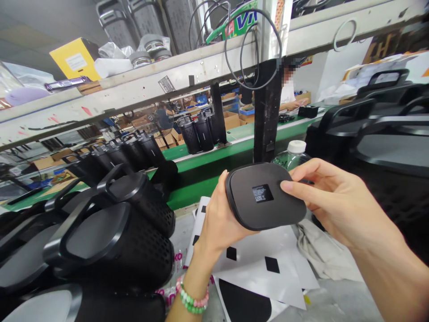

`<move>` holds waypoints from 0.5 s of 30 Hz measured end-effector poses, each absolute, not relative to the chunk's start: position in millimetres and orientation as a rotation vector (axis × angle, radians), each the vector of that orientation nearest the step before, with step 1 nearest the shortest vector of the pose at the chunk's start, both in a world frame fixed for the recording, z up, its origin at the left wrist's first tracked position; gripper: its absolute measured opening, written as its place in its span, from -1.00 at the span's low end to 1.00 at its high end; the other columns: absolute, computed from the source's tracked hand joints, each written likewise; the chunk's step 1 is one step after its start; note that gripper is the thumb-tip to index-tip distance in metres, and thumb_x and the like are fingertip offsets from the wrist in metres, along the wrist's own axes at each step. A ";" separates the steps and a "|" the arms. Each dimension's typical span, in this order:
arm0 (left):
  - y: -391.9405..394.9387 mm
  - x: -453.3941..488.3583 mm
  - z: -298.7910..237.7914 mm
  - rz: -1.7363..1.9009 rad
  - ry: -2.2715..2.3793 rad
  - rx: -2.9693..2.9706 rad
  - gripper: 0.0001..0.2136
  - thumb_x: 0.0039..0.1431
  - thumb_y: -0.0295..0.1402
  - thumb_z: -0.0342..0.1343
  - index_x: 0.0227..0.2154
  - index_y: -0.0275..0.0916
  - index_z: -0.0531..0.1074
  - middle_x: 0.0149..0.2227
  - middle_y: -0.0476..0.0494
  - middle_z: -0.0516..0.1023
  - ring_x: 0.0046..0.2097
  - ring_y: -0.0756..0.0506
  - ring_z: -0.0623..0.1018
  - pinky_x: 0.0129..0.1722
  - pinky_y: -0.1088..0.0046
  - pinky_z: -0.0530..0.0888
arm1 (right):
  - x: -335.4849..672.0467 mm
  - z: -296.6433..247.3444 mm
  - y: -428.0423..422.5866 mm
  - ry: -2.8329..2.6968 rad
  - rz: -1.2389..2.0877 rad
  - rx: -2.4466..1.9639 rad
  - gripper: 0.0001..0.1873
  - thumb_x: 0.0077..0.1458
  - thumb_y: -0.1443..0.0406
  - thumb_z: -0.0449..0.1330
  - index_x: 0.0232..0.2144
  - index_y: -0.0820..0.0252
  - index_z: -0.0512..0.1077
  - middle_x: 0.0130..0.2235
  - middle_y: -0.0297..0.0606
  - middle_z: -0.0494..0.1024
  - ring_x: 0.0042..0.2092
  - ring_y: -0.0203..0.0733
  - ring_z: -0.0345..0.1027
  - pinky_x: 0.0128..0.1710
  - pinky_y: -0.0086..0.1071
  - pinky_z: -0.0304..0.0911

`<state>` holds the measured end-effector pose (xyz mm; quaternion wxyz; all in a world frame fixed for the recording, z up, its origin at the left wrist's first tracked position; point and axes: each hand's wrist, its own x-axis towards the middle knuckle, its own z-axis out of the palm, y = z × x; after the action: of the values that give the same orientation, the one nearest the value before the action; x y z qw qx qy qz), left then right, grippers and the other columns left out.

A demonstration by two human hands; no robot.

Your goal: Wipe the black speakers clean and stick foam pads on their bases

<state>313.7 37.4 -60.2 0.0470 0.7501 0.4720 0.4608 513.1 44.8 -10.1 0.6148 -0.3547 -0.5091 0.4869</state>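
A black rounded speaker unit [264, 197] is held up in front of me, its flat end with a small dark label facing the camera. My left hand [219, 219] grips its left side, thumb over the rim. My right hand [330, 199] holds its right side, with the index finger pressed flat on the end face next to the label. A beaded bracelet is on my left wrist. Under the hands lie white sheets [264, 264] with black squares and a large black oval sticker.
Black perforated speakers with handles [114, 232] are stacked at the left, and more stand at the right [378, 129]. A bottle with a white cap [296, 154] stands behind the unit. A green conveyor [214, 156] carries several speakers. A person sits beyond it.
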 end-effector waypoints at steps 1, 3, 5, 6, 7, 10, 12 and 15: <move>37.5 313.6 -60.3 1.405 1.438 2.288 0.24 -0.33 -0.17 0.52 0.34 -0.13 -0.22 0.25 -0.46 0.35 0.21 -0.40 0.46 0.07 -0.01 0.54 | 513.4 -10.0 45.0 -1.175 1.122 -0.818 -0.66 -0.37 0.25 0.55 -0.55 0.16 0.47 -0.50 -0.39 0.48 -0.57 -0.35 0.31 -0.62 -0.54 0.25; 37.7 313.5 -60.5 1.402 1.435 2.287 0.24 -0.33 -0.17 0.52 0.34 -0.13 -0.22 0.25 -0.46 0.35 0.22 -0.40 0.45 0.07 -0.01 0.54 | 513.9 -9.9 45.4 -1.179 1.119 -0.823 -0.66 -0.37 0.26 0.55 -0.54 0.16 0.47 -0.50 -0.40 0.48 -0.57 -0.35 0.31 -0.62 -0.54 0.25; 37.8 313.5 -60.7 1.402 1.435 2.289 0.24 -0.32 -0.17 0.51 0.34 -0.13 -0.23 0.25 -0.47 0.34 0.22 -0.41 0.45 0.07 -0.02 0.55 | 514.0 -10.3 45.9 -1.185 1.111 -0.827 -0.66 -0.36 0.25 0.55 -0.55 0.16 0.47 -0.51 -0.40 0.48 -0.58 -0.34 0.31 -0.62 -0.53 0.25; 37.6 313.6 -60.9 1.401 1.436 2.289 0.24 -0.32 -0.17 0.51 0.34 -0.13 -0.23 0.26 -0.47 0.34 0.22 -0.41 0.45 0.07 -0.02 0.55 | 514.1 -10.7 46.2 -1.190 1.108 -0.830 -0.66 -0.35 0.24 0.55 -0.55 0.15 0.47 -0.51 -0.40 0.48 -0.59 -0.34 0.31 -0.63 -0.53 0.25; 37.3 313.7 -61.0 1.397 1.436 2.289 0.24 -0.32 -0.17 0.51 0.34 -0.13 -0.23 0.26 -0.48 0.33 0.22 -0.41 0.45 0.07 -0.02 0.55 | 514.3 -11.4 46.5 -1.193 1.104 -0.833 -0.65 -0.35 0.23 0.54 -0.54 0.15 0.46 -0.51 -0.40 0.48 -0.59 -0.34 0.31 -0.63 -0.53 0.25; 36.5 314.6 -61.3 1.393 1.445 2.286 0.24 -0.32 -0.17 0.52 0.34 -0.14 -0.23 0.27 -0.48 0.33 0.23 -0.41 0.44 0.07 -0.01 0.54 | 515.2 -13.9 47.4 -1.195 1.095 -0.843 -0.64 -0.35 0.21 0.55 -0.53 0.15 0.47 -0.51 -0.39 0.49 -0.59 -0.33 0.32 -0.62 -0.52 0.25; 36.3 315.1 -61.3 1.394 1.448 2.291 0.24 -0.32 -0.18 0.52 0.34 -0.13 -0.24 0.26 -0.48 0.33 0.23 -0.41 0.44 0.07 -0.02 0.54 | 515.8 -15.0 47.9 -1.201 1.085 -0.856 -0.64 -0.35 0.20 0.55 -0.52 0.15 0.47 -0.50 -0.39 0.49 -0.58 -0.33 0.33 -0.61 -0.52 0.25; 36.6 314.9 -61.3 1.389 1.453 2.293 0.25 -0.32 -0.19 0.51 0.34 -0.13 -0.24 0.25 -0.47 0.34 0.22 -0.41 0.45 0.06 -0.01 0.55 | 516.1 -14.7 47.9 -1.232 1.060 -0.873 -0.63 -0.30 0.17 0.54 -0.50 0.15 0.46 -0.49 -0.38 0.50 -0.56 -0.33 0.34 -0.59 -0.52 0.25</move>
<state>314.9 36.6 -61.3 0.0464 0.7512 0.4760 0.4549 516.1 47.9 -14.7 0.6038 -0.3771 -0.5325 0.4579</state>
